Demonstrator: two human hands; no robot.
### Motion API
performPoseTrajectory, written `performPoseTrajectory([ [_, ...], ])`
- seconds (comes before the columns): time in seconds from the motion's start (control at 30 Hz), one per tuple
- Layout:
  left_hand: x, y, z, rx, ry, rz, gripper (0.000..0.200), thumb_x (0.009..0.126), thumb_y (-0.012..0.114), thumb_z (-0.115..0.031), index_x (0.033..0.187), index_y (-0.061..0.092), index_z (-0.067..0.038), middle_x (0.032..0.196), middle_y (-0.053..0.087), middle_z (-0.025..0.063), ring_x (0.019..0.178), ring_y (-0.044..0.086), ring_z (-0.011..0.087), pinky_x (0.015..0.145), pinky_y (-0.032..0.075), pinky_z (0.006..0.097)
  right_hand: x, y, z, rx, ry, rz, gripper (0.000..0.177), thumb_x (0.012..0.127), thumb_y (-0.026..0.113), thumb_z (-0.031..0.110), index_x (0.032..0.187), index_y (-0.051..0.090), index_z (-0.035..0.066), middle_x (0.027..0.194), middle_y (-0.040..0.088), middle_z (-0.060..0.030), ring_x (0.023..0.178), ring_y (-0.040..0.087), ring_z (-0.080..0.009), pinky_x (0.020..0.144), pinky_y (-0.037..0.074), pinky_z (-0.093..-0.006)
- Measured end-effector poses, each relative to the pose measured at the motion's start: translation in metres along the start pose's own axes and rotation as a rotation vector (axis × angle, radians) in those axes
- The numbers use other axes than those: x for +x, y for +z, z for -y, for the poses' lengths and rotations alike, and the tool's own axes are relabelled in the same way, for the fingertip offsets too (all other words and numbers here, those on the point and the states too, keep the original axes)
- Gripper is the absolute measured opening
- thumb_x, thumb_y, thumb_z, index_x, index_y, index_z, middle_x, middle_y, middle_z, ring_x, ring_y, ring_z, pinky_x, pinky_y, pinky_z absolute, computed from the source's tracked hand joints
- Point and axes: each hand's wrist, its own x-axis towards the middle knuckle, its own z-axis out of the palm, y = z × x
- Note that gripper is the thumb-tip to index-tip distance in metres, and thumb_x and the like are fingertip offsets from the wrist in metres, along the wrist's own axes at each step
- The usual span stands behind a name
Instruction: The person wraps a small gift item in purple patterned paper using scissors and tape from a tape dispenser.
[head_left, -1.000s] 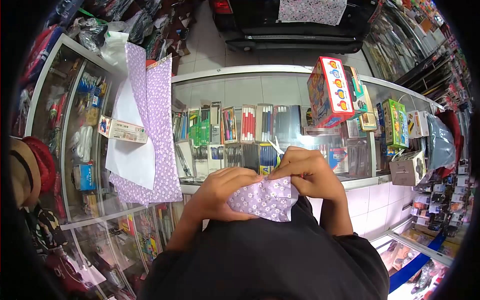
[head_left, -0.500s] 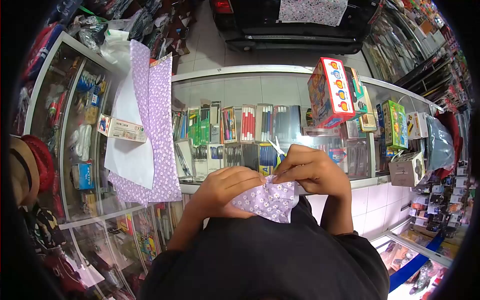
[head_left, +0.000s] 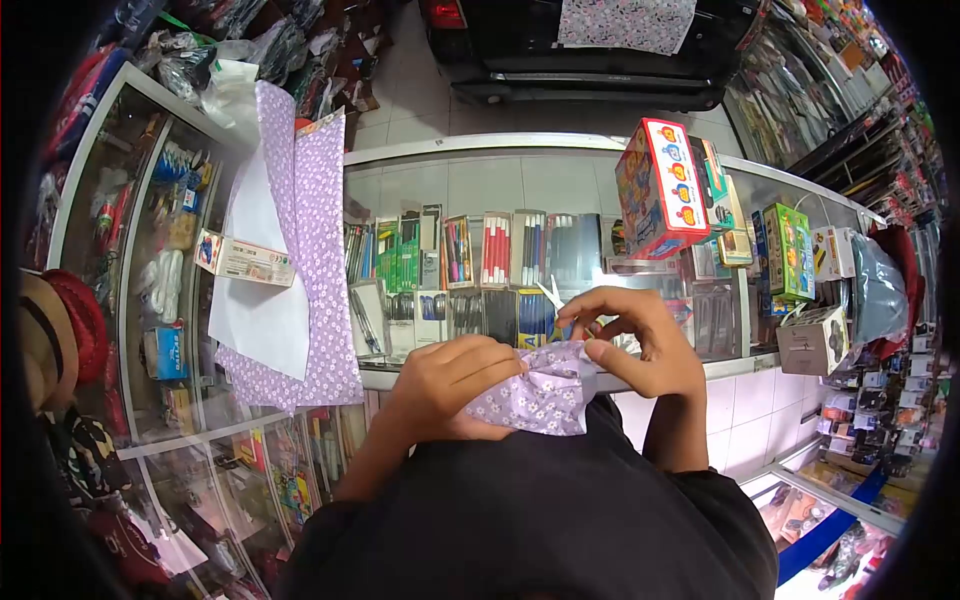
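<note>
A small piece of purple floral fabric (head_left: 535, 400) is held up in front of my black shirt. My left hand (head_left: 450, 387) is closed on its left part, fingers curled over the top edge. At the fabric's upper right is my right hand (head_left: 640, 340), its thumb and fingers curved and parted, with the thumb tip beside the cloth. Just beyond the right hand's fingertips, scissors (head_left: 550, 296) rest on the glass counter, blades pointing up and left, the handles partly hidden by the fingers.
Larger purple fabric (head_left: 325, 250) and white paper (head_left: 250, 325) lie on the left counter under a small box (head_left: 256, 262). Pens fill the glass counter (head_left: 480, 150). A red toy box (head_left: 662, 190) and other boxes stand at right. A black car (head_left: 600, 85) is beyond.
My right hand has loosened from its pinch on the fabric and shifted slightly right, its fingers spreading. The cloth's lower right corner has shifted upward.
</note>
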Motion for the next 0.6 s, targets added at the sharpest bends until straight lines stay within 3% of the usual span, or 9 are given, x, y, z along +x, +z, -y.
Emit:
performPoseTrajectory([
  [0.07,0.002,0.002,-0.002,0.026,-0.011,-0.005,0.063,0.061,0.09,-0.035,0.115,0.069,-0.009,0.114,0.07,0.0046,0.102,0.07,0.0258,0.081,0.059,0.0365,-0.003,0.002,0.001,0.097,0.116,-0.039,0.037,0.085,0.074,0.012,0.118,0.067,-0.003,0.106,0.072,-0.0135,0.094,0.069,-0.0182,0.074,0.057,-0.0306],
  [0.13,0.003,0.004,-0.003,0.069,-0.018,-0.062,0.063,0.059,0.091,-0.035,0.112,0.07,-0.009,0.11,0.071,0.0042,0.1,0.071,0.0254,0.078,0.059,0.0359,-0.003,0.005,-0.003,0.053,0.096,-0.035,0.035,0.087,0.074,0.015,0.116,0.065,-0.002,0.108,0.071,-0.0134,0.096,0.068,-0.0185,0.077,0.057,-0.0315],
  [0.23,0.004,0.004,-0.002,0.099,-0.03,-0.129,0.062,0.056,0.092,-0.033,0.109,0.07,-0.008,0.106,0.071,0.0053,0.097,0.071,0.0268,0.078,0.059,0.0371,-0.002,0.014,-0.007,0.164,-0.068,-0.217,0.024,0.087,0.074,0.016,0.1,0.062,0.0,0.105,0.07,-0.0144,0.1,0.067,-0.0215,0.086,0.054,-0.0337],
  [0.4,0.005,0.004,0.001,0.103,-0.065,-0.25,0.062,0.053,0.095,-0.027,0.105,0.069,-0.003,0.104,0.072,0.0096,0.093,0.072,0.0306,0.082,0.06,0.0399,-0.003,0.01,-0.018,0.053,-0.207,-0.208,0.022,0.089,0.072,0.015,0.1,0.06,0.001,0.106,0.069,-0.0153,0.097,0.066,-0.0206,0.088,0.052,-0.0338],
  [0.47,0.002,0.005,0.005,0.066,-0.085,-0.359,0.064,0.053,0.096,-0.03,0.104,0.069,-0.001,0.103,0.071,0.0126,0.093,0.072,0.0317,0.082,0.06,0.0397,-0.003,0.015,-0.016,0.217,-0.095,-0.3,0.019,0.089,0.07,0.013,0.099,0.06,0.001,0.106,0.068,-0.0141,0.096,0.066,-0.0202,0.087,0.052,-0.0337],
  [0.6,-0.006,0.01,0.015,0.042,-0.186,-0.582,0.07,0.052,0.099,-0.036,0.103,0.067,0.001,0.102,0.07,0.0166,0.094,0.071,0.031,0.083,0.059,0.0405,-0.004,0.025,-0.022,0.354,-0.185,-0.358,0.017,0.088,0.069,0.009,0.099,0.059,0.001,0.111,0.065,-0.0152,0.098,0.064,-0.0187,0.088,0.051,-0.0335],
])
